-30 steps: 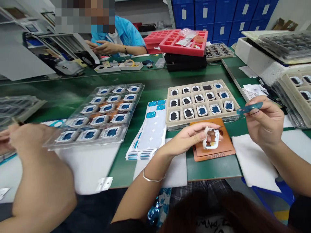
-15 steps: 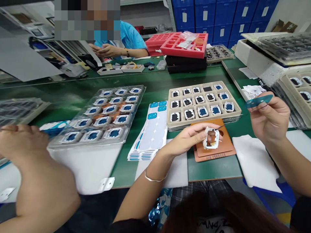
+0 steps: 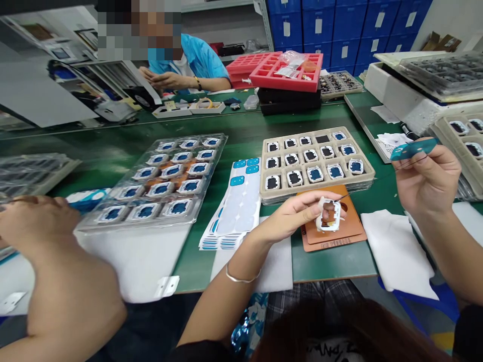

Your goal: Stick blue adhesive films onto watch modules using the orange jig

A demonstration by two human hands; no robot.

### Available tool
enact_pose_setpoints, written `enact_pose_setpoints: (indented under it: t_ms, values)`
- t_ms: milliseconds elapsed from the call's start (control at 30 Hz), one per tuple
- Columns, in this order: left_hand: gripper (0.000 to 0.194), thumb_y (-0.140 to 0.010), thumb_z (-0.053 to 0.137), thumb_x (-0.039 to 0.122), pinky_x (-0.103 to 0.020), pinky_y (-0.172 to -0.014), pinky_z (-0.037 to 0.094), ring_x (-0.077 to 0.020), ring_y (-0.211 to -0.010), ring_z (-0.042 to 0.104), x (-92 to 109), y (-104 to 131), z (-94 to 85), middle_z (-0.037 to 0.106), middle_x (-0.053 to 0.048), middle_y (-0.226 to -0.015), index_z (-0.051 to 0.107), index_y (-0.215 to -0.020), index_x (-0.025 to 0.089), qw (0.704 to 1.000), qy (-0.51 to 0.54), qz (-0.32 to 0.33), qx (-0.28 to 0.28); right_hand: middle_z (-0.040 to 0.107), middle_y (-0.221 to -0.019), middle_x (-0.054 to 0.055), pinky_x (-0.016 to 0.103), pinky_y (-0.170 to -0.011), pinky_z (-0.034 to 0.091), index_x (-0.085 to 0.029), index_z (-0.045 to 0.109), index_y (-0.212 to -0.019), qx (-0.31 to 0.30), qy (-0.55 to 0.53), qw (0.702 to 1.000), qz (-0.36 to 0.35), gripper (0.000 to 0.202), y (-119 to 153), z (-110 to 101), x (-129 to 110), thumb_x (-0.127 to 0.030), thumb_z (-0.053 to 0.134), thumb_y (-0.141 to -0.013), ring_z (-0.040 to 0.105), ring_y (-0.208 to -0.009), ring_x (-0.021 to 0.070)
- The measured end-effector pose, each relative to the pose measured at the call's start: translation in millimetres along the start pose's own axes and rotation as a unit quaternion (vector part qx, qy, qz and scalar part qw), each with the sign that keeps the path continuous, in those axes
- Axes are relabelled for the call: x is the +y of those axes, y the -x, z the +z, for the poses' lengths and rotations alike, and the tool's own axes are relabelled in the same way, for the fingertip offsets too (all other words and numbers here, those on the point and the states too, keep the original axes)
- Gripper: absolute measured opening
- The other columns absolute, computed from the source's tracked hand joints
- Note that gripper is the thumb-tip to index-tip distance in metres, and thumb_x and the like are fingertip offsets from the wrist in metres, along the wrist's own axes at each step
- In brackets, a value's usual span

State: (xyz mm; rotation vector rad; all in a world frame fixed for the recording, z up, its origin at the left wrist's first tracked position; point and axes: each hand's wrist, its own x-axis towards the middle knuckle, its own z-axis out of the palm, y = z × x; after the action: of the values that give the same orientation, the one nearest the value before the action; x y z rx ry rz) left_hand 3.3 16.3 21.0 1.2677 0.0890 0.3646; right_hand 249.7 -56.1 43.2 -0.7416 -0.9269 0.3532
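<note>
My left hand [image 3: 298, 213] grips a white square frame [image 3: 329, 215] with an open centre, fingertips showing through it. Frame and hand are held over an orange plate [image 3: 350, 234] on the green table. A thin dark strip or tip sticks out by the frame; I cannot tell what it is. Raised at the right, my right hand [image 3: 430, 176] pinches a teal piece of film [image 3: 413, 149] with small holes. Behind my left hand is a beige tray [image 3: 266, 188] of white frames with dark or blue centres. Sheets of teal stickers [image 3: 237, 211] lie to its left.
A clear tray [image 3: 192, 213] of blue-centred parts stands at the left, near a co-worker's arm [image 3: 68, 271]. Another person [image 3: 204, 60] sits across the table. Red trays [image 3: 287, 78] are stacked at the back. A white cloth [image 3: 400, 251] and stacked trays [image 3: 449, 146] are at the right.
My right hand has moved slightly right and up with the teal film. My left hand and the white frame have hardly moved.
</note>
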Motion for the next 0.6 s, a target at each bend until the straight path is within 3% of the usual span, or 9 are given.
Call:
enact_pose_setpoints:
  t_ms: [367, 600]
  values:
    - [0.045, -0.089, 0.067, 0.049, -0.031, -0.086, 0.055, -0.0192, -0.101, 0.069, 0.5, 1.1, 0.1, 0.072, -0.011, -0.118, 0.066, -0.124, 0.022, 1.0, -0.02, 0.004, 0.019, 0.056, -0.06, -0.002, 0.03, -0.055, 0.042, -0.022, 0.069, -0.058, 0.021, -0.008, 1.0, -0.008, 0.027, -2.0, -0.3, -2.9, -0.03, 0.093, -0.054, 0.05, -0.053, 0.0095]
    - [0.04, -0.087, 0.07, 0.046, -0.028, -0.081, 0.055, -0.0186, -0.098, 0.069, 0.3, 2.1, -0.8, 0.071, -0.012, -0.117, 0.066, -0.117, 0.019, 0.998, -0.032, 0.003, 0.056, 0.049, -0.053, -0.008, 0.022, -0.045, 0.035, -0.021, 0.046, -0.054, 0.137, -0.087, 0.983, 0.082, 0.048, -22.5, -18.2, -2.2, -0.026, 0.093, -0.046, 0.042, -0.044, 0.0055]
